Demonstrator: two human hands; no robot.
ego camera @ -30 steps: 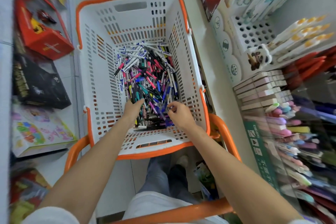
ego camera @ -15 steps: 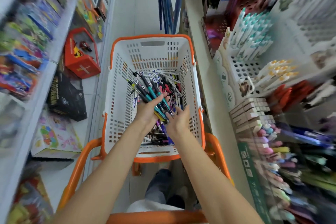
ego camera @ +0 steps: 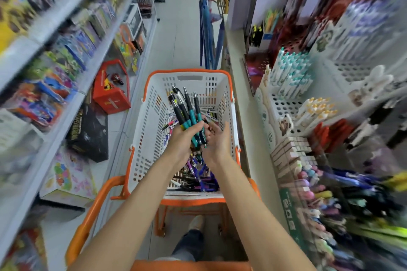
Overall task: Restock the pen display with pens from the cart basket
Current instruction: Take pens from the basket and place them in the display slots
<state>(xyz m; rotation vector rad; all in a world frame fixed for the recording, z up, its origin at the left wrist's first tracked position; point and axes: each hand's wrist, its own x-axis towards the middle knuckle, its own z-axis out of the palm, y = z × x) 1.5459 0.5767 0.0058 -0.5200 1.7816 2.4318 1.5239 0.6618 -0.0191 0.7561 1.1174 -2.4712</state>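
Left shelf: toy boxes [ego camera: 81,44], blurred; red carton [ego camera: 111,92] on the floor below.
Aisle: pale floor [ego camera: 176,39], narrow.
Basket [ego camera: 149,121]: white, orange-rimmed, on the cart; loose pens [ego camera: 193,174] heaped at its near end.
Left hand [ego camera: 182,141]: grips a bunch of teal-and-black pens [ego camera: 187,112], clips up, above the basket.
Right hand [ego camera: 217,141]: fingers spread, palm cupped at the bunch's tips (touching, I think).
Pen display [ego camera: 286,103]: right, blurred.

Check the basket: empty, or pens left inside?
Not empty: loose pens lie on the basket floor beneath the bunch gripped in the left hand.
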